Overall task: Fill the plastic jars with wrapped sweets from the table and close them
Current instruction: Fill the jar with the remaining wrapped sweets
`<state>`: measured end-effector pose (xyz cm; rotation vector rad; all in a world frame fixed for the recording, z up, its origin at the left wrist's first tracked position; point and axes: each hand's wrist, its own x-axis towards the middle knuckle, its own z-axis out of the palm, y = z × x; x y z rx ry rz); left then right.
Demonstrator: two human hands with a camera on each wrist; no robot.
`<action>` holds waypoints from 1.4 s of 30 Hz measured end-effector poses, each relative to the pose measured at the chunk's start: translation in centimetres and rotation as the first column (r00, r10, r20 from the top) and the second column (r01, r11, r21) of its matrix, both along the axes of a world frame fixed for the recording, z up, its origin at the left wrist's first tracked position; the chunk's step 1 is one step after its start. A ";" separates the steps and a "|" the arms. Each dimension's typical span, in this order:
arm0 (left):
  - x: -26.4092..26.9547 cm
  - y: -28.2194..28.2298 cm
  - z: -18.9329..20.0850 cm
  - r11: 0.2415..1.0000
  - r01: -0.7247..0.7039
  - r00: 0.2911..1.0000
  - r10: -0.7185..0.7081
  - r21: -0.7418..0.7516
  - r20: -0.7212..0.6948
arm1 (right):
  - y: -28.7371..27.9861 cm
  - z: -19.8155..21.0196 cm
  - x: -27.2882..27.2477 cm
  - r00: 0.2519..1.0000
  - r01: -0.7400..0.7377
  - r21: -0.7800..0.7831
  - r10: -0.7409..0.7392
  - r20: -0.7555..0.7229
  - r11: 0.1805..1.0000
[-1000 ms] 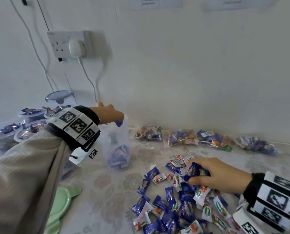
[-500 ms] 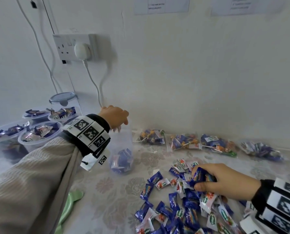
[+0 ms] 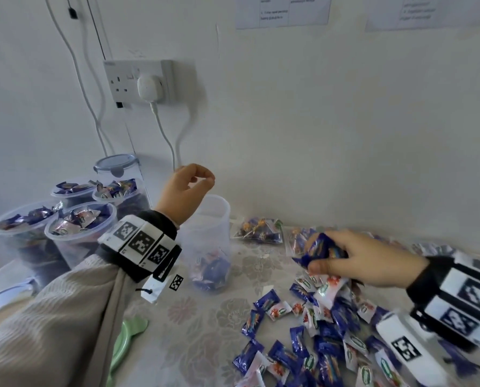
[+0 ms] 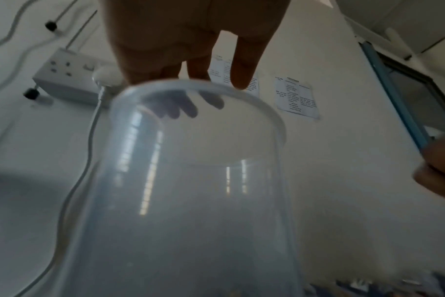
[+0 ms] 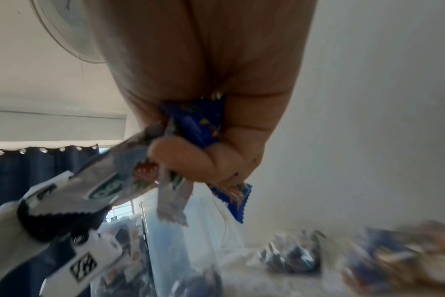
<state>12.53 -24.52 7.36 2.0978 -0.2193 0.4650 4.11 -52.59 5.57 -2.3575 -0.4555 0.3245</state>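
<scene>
Blue and white wrapped sweets (image 3: 311, 331) lie scattered over the near right part of the table (image 3: 194, 325), which is covered by a pale flowered cloth. At the near left edge a green lid (image 3: 125, 339) pokes out from under the person's cream sleeve (image 3: 51, 317). Just above the heap, the right hand (image 3: 364, 258) is lifted off the cloth with its fingers and thumb curled round a handful of sweets (image 3: 321, 248); the right wrist view shows blue and silver wrappers (image 5: 198, 124) sticking out below the curled fingers (image 5: 183, 158). To its left, towards the middle of the table, stands an open clear plastic jar (image 3: 208, 238), upright, with a small layer of sweets at its bottom. The left hand (image 3: 188, 188) hangs right over the jar's mouth, fingers loosely bent downward and holding nothing; from the left wrist view the fingertips (image 4: 241, 80) sit just at the jar's rim (image 4: 267, 108), though I cannot tell whether they touch it. Further back on the left side, four open jars heaped with sweets (image 3: 76, 219) cluster together, and behind them a lidded jar (image 3: 118, 166) stands against the wall. Along the far edge, right of the open jar, lies a row of clear bags of sweets (image 3: 258, 230). On the wall above are a double socket with a white plug (image 3: 141, 82) and printed sheets (image 3: 283, 9).
</scene>
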 end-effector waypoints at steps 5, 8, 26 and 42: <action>-1.8 2.4 -2.2 0.995 -0.036 0.990 0.048 0.094 -0.131 | 4.5 4.3 3.1 0.998 -0.063 0.240 0.054 0.041 0.969; -2.6 2.5 -3.5 0.997 0.035 0.963 -0.013 0.075 -0.268 | 8.0 5.6 5.8 0.992 -0.101 0.448 0.122 -0.019 0.888; -2.0 2.6 -5.6 0.983 0.047 0.976 -0.082 -0.175 -0.202 | 16.5 3.0 12.5 0.953 -0.173 0.023 0.161 0.257 0.985; -2.6 2.1 -5.0 0.992 0.026 0.976 -0.052 -0.123 -0.210 | 16.4 2.9 10.7 0.959 -0.229 0.134 0.199 0.202 0.964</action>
